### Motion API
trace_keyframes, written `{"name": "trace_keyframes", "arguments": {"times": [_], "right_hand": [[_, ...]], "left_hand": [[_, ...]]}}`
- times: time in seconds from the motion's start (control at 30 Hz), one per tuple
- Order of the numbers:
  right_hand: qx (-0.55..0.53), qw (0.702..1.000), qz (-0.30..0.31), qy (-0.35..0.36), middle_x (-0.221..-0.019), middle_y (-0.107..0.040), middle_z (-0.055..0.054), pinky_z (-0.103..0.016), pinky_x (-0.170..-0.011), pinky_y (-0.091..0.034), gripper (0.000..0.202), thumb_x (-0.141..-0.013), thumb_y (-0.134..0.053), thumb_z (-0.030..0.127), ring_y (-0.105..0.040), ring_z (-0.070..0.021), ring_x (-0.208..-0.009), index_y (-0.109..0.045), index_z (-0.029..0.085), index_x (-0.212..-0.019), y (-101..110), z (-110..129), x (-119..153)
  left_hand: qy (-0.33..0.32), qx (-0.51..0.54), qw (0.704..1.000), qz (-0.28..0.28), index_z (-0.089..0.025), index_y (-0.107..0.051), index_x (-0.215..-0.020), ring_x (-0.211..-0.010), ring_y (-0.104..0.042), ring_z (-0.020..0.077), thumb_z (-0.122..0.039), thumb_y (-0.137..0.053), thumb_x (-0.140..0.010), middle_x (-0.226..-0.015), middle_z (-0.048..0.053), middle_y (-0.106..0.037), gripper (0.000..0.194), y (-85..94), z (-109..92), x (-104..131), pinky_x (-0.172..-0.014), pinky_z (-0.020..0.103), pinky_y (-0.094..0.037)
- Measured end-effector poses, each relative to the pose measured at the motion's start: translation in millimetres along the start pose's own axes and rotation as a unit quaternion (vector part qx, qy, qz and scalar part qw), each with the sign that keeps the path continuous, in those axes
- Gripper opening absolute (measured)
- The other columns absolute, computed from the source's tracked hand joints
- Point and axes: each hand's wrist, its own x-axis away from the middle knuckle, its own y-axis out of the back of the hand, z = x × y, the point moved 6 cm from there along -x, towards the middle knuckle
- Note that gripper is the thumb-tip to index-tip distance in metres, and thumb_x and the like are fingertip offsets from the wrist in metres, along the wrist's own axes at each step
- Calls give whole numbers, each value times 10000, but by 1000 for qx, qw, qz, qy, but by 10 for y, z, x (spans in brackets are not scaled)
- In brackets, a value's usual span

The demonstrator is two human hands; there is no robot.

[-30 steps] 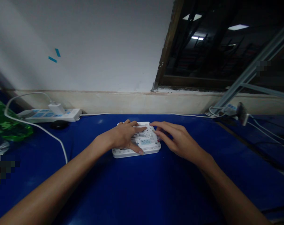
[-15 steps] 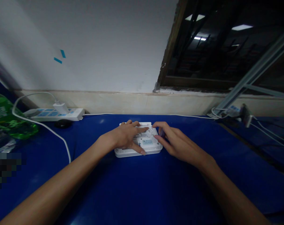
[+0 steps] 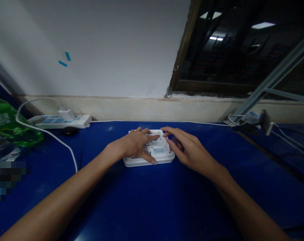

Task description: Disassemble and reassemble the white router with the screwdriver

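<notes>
A white perforated plastic device (image 3: 159, 158), which looks like a router, lies flat on the blue tabletop (image 3: 131, 201). Printed labels and rows of small holes show on its upper face. Across its left part rests my left hand (image 3: 135, 144), palm down, fingers spread and thumb near the front edge. At the far right corner of the device is my right hand (image 3: 189, 145), its fingers curled with thumb and fingertips close together. A small dark purplish patch shows inside the curl; I cannot make out what it is.
A white power strip (image 3: 85, 122) with a plugged-in charger (image 3: 67, 115) lies by the wall. In front are a black mouse-like object (image 3: 69, 131) and a white cable (image 3: 54, 135). A green bottle (image 3: 13, 127) is at left; a phone-like object (image 3: 266, 122) and cables are at right.
My right hand's fingertips have shifted slightly toward the device's far edge. My left hand stays spread on the device. The view has tilted slightly.
</notes>
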Motion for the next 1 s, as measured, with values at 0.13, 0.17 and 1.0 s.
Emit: {"name": "trace_keyframes", "arguments": {"times": [0.13,0.17,1.0], "right_hand": [[1,1000,27,-6,-1333,-593,-116,-382,-957,-515,389,-997,-457,242,-611,-238,-1163,-437,225,-1385,15,22,9],[3,1000,22,-13,-1295,-611,-109,-373,-930,-525,353,-991,-478,256,-628,-236,-1122,-471,226,-1342,24,12,5],[-26,999,9,-30,-1202,-686,-69,-276,-702,-530,479,-992,-485,244,-651,-145,-755,-420,264,-1466,-2,-62,-4]], "left_hand": [[-3,0,1000,-2,-411,-266,-1543,-1266,-421,421,-789,-676,-694,-1482,99,-428,1015,3,-10,4,-1041,571,-351],[0,-1,1000,1,-399,-279,-1542,-1266,-418,421,-789,-677,-693,-1481,101,-427,1015,2,-11,6,-1044,570,-349],[4,-2,1000,2,-395,-286,-1541,-1256,-428,434,-797,-669,-691,-1467,108,-439,1015,1,-12,5,-1030,573,-361]]}}
